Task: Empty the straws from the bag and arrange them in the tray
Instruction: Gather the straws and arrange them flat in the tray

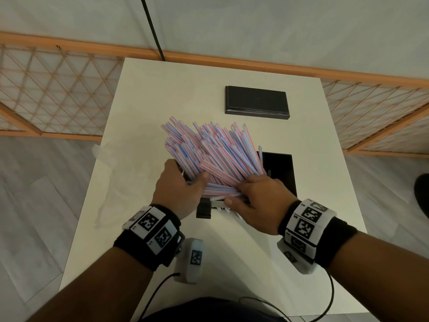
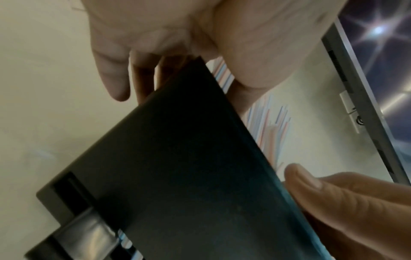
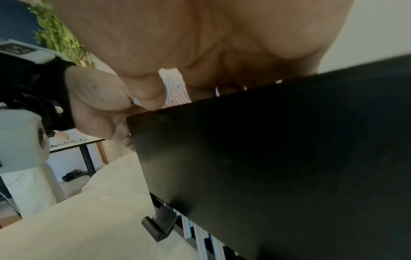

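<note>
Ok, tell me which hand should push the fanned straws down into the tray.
Probably the right hand: it lies on the straws over the tray. The left hand grips the bundle's side against the tray's left wall, so it can steady.

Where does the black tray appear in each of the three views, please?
Head: the black tray lies at centre, mostly hidden under the straws and both hands.
Left wrist: it fills the centre and bottom as a dark slab.
Right wrist: it fills the right and lower half.
Shared landmark: the striped straws, seen in all three views.
</note>
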`<state>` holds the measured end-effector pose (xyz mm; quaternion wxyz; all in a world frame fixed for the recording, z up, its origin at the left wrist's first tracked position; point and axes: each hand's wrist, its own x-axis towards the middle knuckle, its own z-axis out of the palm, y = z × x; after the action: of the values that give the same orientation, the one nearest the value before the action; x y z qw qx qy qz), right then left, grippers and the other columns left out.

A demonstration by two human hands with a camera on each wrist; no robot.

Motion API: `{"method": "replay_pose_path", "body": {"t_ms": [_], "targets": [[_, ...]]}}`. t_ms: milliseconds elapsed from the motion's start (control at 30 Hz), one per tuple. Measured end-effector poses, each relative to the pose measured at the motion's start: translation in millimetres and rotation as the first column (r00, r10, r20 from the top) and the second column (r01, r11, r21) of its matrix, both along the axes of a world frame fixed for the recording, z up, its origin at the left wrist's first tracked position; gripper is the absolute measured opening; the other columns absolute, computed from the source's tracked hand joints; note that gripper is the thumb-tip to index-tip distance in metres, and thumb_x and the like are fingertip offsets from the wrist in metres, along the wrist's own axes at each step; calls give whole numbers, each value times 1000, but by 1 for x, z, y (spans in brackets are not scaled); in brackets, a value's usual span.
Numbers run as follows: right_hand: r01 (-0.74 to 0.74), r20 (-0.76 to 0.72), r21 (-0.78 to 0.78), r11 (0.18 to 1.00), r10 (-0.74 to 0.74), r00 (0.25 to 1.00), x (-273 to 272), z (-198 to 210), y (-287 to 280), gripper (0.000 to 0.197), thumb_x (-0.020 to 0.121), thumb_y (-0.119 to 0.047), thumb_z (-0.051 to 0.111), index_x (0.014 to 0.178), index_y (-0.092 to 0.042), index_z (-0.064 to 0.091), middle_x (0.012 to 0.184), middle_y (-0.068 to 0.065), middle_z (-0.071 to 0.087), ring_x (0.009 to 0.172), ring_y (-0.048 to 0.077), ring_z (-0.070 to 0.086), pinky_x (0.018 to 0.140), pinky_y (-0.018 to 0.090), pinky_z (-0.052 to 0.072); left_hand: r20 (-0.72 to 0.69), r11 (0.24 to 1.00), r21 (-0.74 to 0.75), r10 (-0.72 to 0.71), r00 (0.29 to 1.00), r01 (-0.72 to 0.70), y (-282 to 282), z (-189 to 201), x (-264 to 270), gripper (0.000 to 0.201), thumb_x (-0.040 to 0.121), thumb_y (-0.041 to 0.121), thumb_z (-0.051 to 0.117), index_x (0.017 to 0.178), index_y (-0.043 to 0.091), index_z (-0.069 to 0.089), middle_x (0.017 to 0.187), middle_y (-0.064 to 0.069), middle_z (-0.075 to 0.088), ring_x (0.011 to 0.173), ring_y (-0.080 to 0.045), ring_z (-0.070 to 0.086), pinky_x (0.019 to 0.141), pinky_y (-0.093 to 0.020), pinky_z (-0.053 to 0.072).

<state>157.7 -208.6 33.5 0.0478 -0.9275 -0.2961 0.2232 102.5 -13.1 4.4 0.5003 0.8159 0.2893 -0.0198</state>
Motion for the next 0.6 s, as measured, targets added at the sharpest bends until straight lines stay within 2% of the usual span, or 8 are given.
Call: {"method": "replay_pose_path", "body": {"t_ms": [67, 133, 267, 333, 367, 433, 500, 600], "targets": [[-16, 33, 39, 999, 15, 999, -1, 5, 0, 67, 83, -70, 15, 97, -27, 64, 87, -7, 53, 92, 20, 56, 82, 35, 46, 62, 997, 71, 36, 997, -40, 3, 4, -1, 43, 83, 45, 77, 107, 21, 50, 100, 3, 58, 89, -20, 59, 61, -21, 36], [-30, 45, 58, 998, 28, 999, -2, 5, 0, 65, 87, -65, 14, 103, -29, 66, 88, -7, 56, 92, 20, 57, 81, 36, 47, 113, 989, 136, 45, 993, -61, 5, 9, 0, 42, 82, 44, 79, 101, 22, 50, 90, 7, 53, 82, -19, 56, 58, -16, 33], [46, 60, 136, 990, -54, 997, -1, -4, 0, 58, 90, -56, 24, 76, -22, 69, 71, -3, 48, 75, 25, 55, 71, 36, 49, 131, 982, 178, 32, 991, -55, 6, 14, 2, 42, 80, 43, 80, 101, 20, 52, 78, 14, 47, 69, -6, 49, 57, -13, 31], [84, 80, 207, 975, -103, 991, 0, -7, 2, 55, 88, -54, 30, 68, -19, 67, 67, -4, 39, 66, 22, 48, 63, 31, 43, 130, 981, 188, 29, 991, -53, 8, 16, 3, 43, 79, 44, 82, 98, 18, 54, 75, 14, 49, 66, -1, 49, 57, -15, 33], [93, 74, 229, 969, -113, 991, 0, -6, 2, 53, 87, -54, 32, 66, -18, 66, 66, -5, 37, 64, 19, 46, 60, 29, 39, 123, 979, 196, 24, 992, -48, 8, 17, 3, 43, 78, 46, 82, 97, 17, 57, 73, 13, 52, 66, -3, 51, 57, -18, 35], [95, 36, 251, 963, -107, 994, 1, -3, 2, 47, 87, -51, 38, 69, -17, 66, 64, -6, 43, 62, 17, 47, 59, 30, 42, 104, 975, 220, 11, 994, -34, 8, 20, 4, 41, 76, 51, 82, 90, 19, 60, 70, 13, 54, 64, -9, 54, 58, -22, 37], [75, 7, 284, 956, -80, 997, 2, -1, -1, 37, 89, -42, 45, 76, -17, 70, 67, -2, 57, 63, 18, 54, 63, 33, 48, 101, 969, 248, -16, 995, -9, 7, 26, 7, 37, 76, 52, 81, 76, 26, 55, 66, 15, 53, 60, -4, 53, 57, -20, 35], [81, -25, 380, 921, -77, 997, 3, 2, -7, 26, 91, -26, 50, 88, -14, 73, 76, 0, 69, 69, 18, 61, 68, 33, 51, 82, 963, 267, -72, 994, 47, 4, 35, 10, 40, 76, 52, 81, 62, 27, 53, 57, 15, 54, 56, 4, 51, 53, -12, 31]]}}
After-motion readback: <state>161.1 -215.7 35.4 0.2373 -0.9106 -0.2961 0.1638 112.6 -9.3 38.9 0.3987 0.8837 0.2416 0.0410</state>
